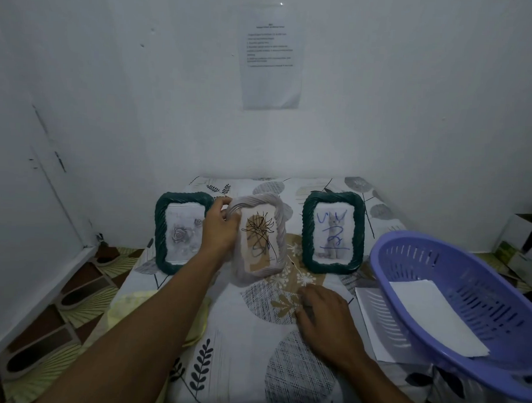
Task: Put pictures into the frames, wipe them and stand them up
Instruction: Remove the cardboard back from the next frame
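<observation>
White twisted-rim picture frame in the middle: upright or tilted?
Tilted: the white frame leans off vertical, with the left hand gripping its top left corner.

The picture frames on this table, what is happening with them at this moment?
A person is setting framed pictures on a leaf-patterned tablecloth. The left hand grips the top corner of a white rope-edged frame, tilted, in the middle. A dark green rope-edged frame with a rose picture stands upright to its left, a matching frame with a cat picture to its right. The right hand rests on the cloth. A purple plastic basket on the right holds white paper.
</observation>
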Demonstrator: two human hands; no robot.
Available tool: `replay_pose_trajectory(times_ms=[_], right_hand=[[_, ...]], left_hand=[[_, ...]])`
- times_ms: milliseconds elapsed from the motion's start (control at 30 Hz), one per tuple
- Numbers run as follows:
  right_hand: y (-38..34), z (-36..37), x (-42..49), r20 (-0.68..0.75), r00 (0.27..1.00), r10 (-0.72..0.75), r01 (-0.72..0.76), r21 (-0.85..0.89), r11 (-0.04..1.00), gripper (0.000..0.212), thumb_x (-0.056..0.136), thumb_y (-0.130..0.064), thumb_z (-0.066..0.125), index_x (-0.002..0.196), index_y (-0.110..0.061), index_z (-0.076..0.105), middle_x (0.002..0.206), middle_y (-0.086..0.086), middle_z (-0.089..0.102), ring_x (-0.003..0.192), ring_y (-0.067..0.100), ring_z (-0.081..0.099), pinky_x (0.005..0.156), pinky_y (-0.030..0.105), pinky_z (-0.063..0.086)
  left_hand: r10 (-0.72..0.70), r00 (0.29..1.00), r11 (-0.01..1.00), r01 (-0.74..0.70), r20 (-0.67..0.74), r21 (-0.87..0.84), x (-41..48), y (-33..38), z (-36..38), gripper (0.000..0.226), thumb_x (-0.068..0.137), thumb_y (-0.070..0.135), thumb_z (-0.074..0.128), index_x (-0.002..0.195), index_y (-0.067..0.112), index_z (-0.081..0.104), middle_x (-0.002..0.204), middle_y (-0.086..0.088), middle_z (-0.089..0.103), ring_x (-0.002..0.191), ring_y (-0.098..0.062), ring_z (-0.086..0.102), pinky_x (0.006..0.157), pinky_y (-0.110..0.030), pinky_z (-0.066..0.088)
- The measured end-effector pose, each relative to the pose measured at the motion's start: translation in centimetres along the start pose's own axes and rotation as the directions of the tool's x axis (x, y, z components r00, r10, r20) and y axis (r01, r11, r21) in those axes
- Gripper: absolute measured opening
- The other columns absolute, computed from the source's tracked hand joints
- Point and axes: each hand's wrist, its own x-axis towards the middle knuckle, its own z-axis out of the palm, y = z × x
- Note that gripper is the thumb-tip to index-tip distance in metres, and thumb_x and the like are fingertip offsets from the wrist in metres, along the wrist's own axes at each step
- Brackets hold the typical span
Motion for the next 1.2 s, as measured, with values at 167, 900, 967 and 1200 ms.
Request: replay_pose_trajectory(times_ms=[167,900,967,1200], right_hand=[[-1.8,-2.1,0.4,-0.154,0.987,-0.037,0.043,0.041,0.998,0.030,0.089,-0.022,0.059,0.118,-0.019,0.061,0.114,-0.001,0.062,0.106,0.019,0.056,0.091,0.037,0.045],[-9.9,-8.2,1.5,0.000,0.925,0.381,-0.233,0.791,0.566,0.025,0.089,-0.020,0.067,0.113,-0.012,0.071,0.093,-0.006,0.073,0.086,0.007,0.069,0.074,0.030,0.060],[-9.3,-8.3,1.3,0.148,0.893,0.424,-0.318,0.874,0.366,0.032,0.093,-0.019,0.063,0.122,-0.007,0.064,0.105,0.005,0.072,0.091,0.018,0.070,0.067,0.032,0.059],[-7.4,-7.1,0.6,0.200,0.875,0.441,-0.397,0.817,0.417,0.027,0.097,-0.016,0.051,0.114,-0.032,0.063,0.114,-0.001,0.065,0.098,0.020,0.064,0.066,0.032,0.052]], left_hand=[[0.067,0.997,0.997,-0.066,0.035,-0.046,-2.5,1.3,-1.6,0.014,0.091,0.019,0.060,0.103,0.027,0.056,0.091,-0.005,0.072,0.078,-0.020,0.067,0.061,-0.031,0.053],[0.229,0.962,0.905,-0.266,0.147,0.332,-12.1,0.4,-4.2,0.047,0.083,0.023,0.071,0.126,0.019,0.053,0.129,-0.005,0.049,0.119,-0.020,0.044,0.102,-0.038,0.039],[0.050,0.990,0.961,-0.084,0.134,0.264,-12.7,-0.7,-4.4,0.080,0.077,0.032,0.078,0.143,0.018,0.035,0.144,-0.009,0.035,0.130,-0.024,0.038,0.109,-0.044,0.036],[-0.038,0.963,0.997,0.017,0.269,0.082,-13.3,-2.1,-4.0,0.092,0.074,0.034,0.081,0.147,0.028,0.025,0.134,0.001,0.047,0.123,-0.017,0.047,0.101,-0.038,0.045]])
